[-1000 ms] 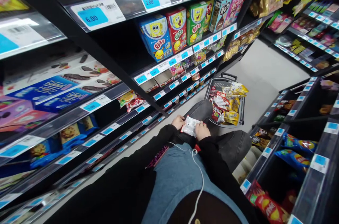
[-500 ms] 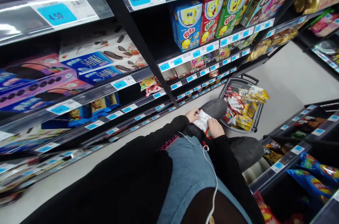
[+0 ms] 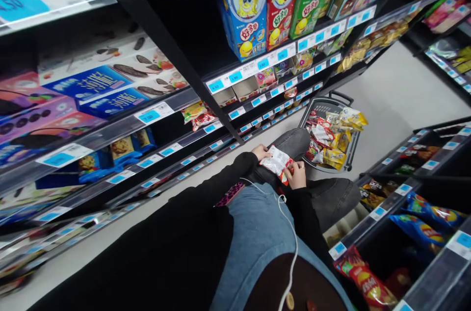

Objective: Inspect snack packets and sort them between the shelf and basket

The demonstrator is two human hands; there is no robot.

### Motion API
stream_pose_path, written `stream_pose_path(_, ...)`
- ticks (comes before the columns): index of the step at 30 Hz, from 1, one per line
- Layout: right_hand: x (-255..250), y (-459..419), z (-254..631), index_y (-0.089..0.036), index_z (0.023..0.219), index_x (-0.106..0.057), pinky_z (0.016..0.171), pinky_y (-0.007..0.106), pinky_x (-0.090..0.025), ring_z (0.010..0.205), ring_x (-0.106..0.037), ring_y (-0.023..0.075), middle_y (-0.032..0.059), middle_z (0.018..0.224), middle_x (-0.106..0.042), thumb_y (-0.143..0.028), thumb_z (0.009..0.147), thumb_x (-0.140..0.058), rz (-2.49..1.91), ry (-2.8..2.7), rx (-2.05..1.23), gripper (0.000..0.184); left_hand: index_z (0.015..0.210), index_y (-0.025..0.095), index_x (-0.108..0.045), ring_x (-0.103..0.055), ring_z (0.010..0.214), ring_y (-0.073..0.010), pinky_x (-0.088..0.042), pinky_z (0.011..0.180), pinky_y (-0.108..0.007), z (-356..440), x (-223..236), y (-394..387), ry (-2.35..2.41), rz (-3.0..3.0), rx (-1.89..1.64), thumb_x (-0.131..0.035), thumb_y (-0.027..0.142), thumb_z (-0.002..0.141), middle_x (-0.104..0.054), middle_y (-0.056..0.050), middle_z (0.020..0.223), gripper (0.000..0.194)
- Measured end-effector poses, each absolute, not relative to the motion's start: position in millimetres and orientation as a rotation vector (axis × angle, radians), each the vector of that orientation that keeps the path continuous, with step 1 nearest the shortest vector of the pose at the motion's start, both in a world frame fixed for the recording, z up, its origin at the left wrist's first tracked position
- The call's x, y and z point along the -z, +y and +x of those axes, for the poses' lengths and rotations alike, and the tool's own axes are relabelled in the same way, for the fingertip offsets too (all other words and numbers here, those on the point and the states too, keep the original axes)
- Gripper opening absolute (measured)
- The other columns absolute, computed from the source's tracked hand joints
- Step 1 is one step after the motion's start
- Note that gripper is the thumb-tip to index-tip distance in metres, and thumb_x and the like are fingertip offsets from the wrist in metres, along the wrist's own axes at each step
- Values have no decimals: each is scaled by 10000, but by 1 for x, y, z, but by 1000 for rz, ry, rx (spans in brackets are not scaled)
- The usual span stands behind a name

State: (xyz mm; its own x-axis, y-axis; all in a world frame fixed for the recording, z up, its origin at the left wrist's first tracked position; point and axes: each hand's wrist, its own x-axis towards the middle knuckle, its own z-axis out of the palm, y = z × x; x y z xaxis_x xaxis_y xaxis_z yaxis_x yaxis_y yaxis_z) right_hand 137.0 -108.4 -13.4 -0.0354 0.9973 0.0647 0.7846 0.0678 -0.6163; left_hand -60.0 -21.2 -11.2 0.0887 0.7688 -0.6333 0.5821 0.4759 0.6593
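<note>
A small white-and-red snack packet (image 3: pixel 275 160) lies across my lap, its printed side only partly legible. My left hand (image 3: pixel 261 152) is closed on the packet's far left edge. At the opposite, red end, the fingers of my right hand (image 3: pixel 297 176) are bent around the packet's corner. Just beyond my knees stands a dark shopping basket (image 3: pixel 324 103) on the floor. It is heaped with several yellow snack bags (image 3: pixel 334 158) and red-and-white packets (image 3: pixel 321 130).
Shelves on the left carry blue biscuit boxes (image 3: pixel 97 84) and cartoon-printed snack boxes (image 3: pixel 247 16), with price labels along their edges. Low shelves at right hold blue chip bags (image 3: pixel 419 230) and a red chip bag (image 3: pixel 366 279). Grey floor (image 3: pixel 386 85) stretches along the aisle.
The packet now lies flatter and shows more of its surface. My right hand has shifted to its red end, with the fingers more raised. The camera view has moved slightly.
</note>
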Motion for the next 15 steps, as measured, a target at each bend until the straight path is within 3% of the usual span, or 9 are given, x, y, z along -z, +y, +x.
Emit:
stream_pose_path(6, 20, -112, 136, -172, 663, -550, 834, 383, -402, 874, -478, 213, 84, 849, -485, -299, 708, -547, -1866, -1436, -831, 135, 752, 127, -633, -567, 657, -162, -400, 584, -230, -59, 6, -18, 1569, 1216, -102, -668, 278, 593, -635, -22, 690, 223)
stream_pose_path(15, 25, -108, 145, -121, 698, -585, 609, 326, -480, 592, -581, 182, 57, 623, -626, -524, 524, -596, -1928, -1043, -1278, 439, 561, 149, -616, -521, 553, -139, -383, 546, -226, -62, -3, -19, 1450, 1160, -210, -679, 247, 561, -539, 14, 486, 117)
